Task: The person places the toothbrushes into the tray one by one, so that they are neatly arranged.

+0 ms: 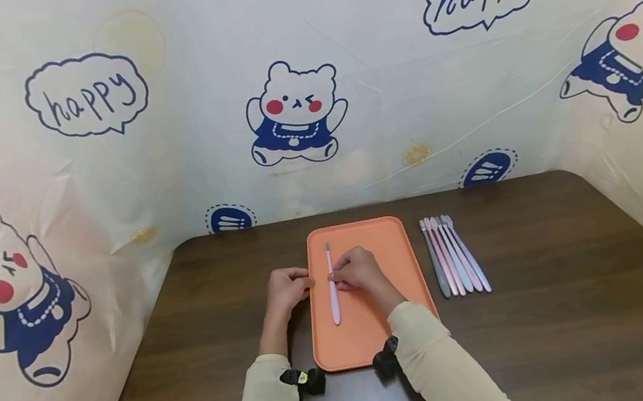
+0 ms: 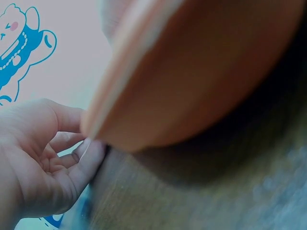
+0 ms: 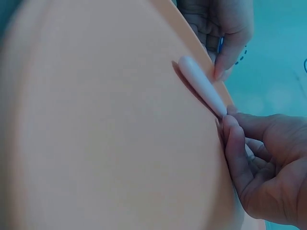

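A pink toothbrush [image 1: 335, 307] with a grey head lies lengthwise over the left part of an orange tray [image 1: 389, 253]. My right hand [image 1: 361, 271] pinches it around mid-length between thumb and fingers. In the right wrist view the rounded handle end [image 3: 197, 79] sticks out from those fingers, close over the tray, with its shadow beside it. My left hand [image 1: 286, 294] holds the tray's left rim. The left wrist view has the thumb and index finger of this hand [image 2: 43, 158] at the tray's edge [image 2: 182, 81].
To the right of the tray, several toothbrushes [image 1: 455, 256] in grey, pink and blue lie side by side on the dark wooden table [image 1: 565, 302]. A printed cloth [image 1: 371, 115] with bears and "happy" bubbles hangs behind the table and along its sides.
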The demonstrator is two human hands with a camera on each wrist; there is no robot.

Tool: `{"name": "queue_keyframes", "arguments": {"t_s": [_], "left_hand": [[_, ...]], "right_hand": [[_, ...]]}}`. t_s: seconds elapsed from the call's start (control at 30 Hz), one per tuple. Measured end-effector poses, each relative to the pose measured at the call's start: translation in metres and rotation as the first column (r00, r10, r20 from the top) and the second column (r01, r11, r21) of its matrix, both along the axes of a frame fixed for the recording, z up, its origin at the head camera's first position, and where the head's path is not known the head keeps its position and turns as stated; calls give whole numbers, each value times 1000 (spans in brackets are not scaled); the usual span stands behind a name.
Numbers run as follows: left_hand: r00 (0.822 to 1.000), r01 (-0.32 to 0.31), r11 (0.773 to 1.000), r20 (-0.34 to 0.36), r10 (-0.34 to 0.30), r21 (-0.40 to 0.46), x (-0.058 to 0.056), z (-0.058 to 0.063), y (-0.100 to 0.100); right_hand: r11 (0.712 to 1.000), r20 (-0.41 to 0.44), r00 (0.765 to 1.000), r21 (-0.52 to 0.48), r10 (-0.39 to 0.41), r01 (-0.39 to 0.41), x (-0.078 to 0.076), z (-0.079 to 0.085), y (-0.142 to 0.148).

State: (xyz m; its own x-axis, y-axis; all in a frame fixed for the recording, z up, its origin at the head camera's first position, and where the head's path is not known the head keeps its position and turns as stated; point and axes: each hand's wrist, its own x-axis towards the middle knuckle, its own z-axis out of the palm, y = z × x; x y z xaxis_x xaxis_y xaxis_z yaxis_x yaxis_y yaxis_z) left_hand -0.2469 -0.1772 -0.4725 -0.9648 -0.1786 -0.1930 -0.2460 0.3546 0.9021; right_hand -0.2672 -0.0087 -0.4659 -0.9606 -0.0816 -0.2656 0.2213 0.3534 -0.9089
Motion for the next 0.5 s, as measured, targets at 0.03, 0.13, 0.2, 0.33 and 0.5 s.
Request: {"name": "queue_keyframes", "arguments": {"t_s": [0.03,0.13,0.2,0.33,0.5], "left_hand": [[1000,1,1000,-1,-1,1,0,0,1],[1000,3,1000,0,-3,1,1,-1,2],[1000,3,1000,1,-3,1,1,-1,2],[1000,8,1000,3,-8,-5,0,-1,0],[1000,12,1000,8,-12,-11,0,0,-1]], "right_hand": [[1000,-7,1000,-8,3,-3,1,0,2],[1000,-34,999,-23,15,-16,4,1,6],[999,-49,999,-34,14,-16,6,1,10],[999,-79,997,-44,19,-23,7,3,19],[999,-119,992,-41,28,-33,6,1,27]]}}
